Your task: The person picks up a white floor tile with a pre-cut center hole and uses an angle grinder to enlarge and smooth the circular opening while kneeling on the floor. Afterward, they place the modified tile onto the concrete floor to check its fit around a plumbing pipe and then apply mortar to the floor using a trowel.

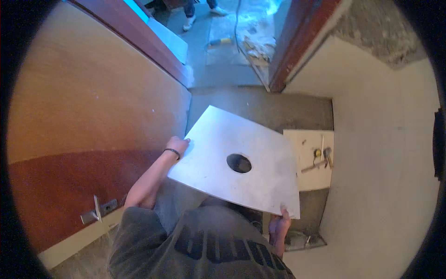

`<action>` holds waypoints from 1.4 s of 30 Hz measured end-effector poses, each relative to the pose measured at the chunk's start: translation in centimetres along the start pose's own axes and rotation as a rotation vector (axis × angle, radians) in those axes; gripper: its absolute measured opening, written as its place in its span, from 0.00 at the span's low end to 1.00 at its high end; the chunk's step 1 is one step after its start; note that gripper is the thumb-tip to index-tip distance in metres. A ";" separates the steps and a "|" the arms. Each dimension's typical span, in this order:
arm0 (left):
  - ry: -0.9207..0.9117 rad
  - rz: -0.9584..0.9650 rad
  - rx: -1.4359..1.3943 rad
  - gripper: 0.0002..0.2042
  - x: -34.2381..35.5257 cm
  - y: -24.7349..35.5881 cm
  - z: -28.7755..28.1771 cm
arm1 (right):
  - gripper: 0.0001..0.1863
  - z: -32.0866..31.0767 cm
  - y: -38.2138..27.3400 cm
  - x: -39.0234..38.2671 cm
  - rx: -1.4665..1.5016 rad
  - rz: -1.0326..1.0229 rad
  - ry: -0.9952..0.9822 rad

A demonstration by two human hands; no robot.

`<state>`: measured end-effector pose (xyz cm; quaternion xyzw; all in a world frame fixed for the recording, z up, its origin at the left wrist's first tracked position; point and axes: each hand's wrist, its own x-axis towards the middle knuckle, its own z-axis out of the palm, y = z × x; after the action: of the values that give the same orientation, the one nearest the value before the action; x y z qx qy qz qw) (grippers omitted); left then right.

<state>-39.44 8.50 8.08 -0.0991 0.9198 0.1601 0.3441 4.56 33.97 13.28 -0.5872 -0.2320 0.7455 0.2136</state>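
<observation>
A large square white panel (209, 149), perhaps a tile, is held tilted in front of my body. Near its middle is a round hole, and dark floor shows through it. My left hand (178, 145), with a dark band at the wrist, grips the panel's left edge with the thumb on top. Around the near right corner my right hand (280, 222) is closed, its thumb on the upper face and its fingers mostly hidden underneath.
Right of the panel, a pale board (306, 183) lies on the floor with several hand tools and a yellow tape measure (317, 152). An orange-brown door (93, 102) stands left; a white wall (376, 153) rises right. Beyond the doorway, another person's shoes (189, 23) and crumpled sheeting (260, 46) show.
</observation>
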 end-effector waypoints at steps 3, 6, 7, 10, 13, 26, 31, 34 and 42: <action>-0.025 0.015 0.172 0.24 6.0 4.0 -5.0 | 0.29 9.6 -1.6 2.0 0.106 0.132 0.017; 0.013 0.118 0.315 0.23 13.0 6.6 -5.9 | 0.27 16.1 -1.6 6.1 0.220 0.151 -0.023; 0.094 0.178 0.450 0.22 15.2 7.9 -7.3 | 0.26 18.8 -1.1 7.0 0.223 0.074 -0.053; -0.049 0.107 0.447 0.21 22.8 13.5 -12.5 | 0.26 25.9 -0.4 10.9 0.250 0.226 -0.013; -0.123 0.131 0.492 0.17 31.4 19.3 -17.9 | 0.24 32.4 0.7 14.1 0.289 0.315 -0.013; -0.251 0.480 0.900 0.19 61.7 36.4 -45.3 | 0.19 73.4 0.2 17.3 0.376 0.255 0.046; -0.291 0.543 1.088 0.17 66.7 46.3 -54.3 | 0.18 85.4 -3.1 17.8 0.440 0.333 0.011; -0.253 0.406 1.083 0.20 69.8 49.7 -58.7 | 0.18 92.3 -6.1 18.8 0.462 0.368 0.035; -0.128 0.422 0.942 0.26 73.3 61.1 -61.5 | 0.22 98.9 -10.9 27.7 0.498 0.231 0.032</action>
<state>-148.78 37.65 16.97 0.2642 0.8692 -0.1998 0.3671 -97.37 49.69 18.33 -0.5509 0.0303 0.7896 0.2686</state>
